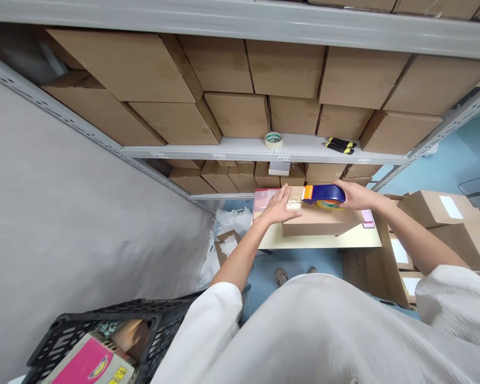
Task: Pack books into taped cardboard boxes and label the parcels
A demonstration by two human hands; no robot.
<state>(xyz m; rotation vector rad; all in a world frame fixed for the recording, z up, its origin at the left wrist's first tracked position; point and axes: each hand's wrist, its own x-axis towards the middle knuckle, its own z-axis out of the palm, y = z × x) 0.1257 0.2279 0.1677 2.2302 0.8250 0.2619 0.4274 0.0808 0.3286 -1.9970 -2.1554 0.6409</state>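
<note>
A brown cardboard box (312, 228) lies on the pale yellow table (360, 241). My right hand (354, 195) is wrapped round a blue tape dispenser (326, 193) with an orange front, which rests on the box top. Clear tape shows on the box just left of the dispenser. My left hand (280, 206) lies on the left end of the box top, fingers spread, holding nothing.
Shelves ahead hold cardboard boxes (286, 66), a tape roll (273, 140) and black-yellow cutters (339, 145). A phone (368, 218) lies right of the box. Labelled boxes (444, 208) stand right; a black crate (160, 341) stands lower left, beside the wall (84, 213).
</note>
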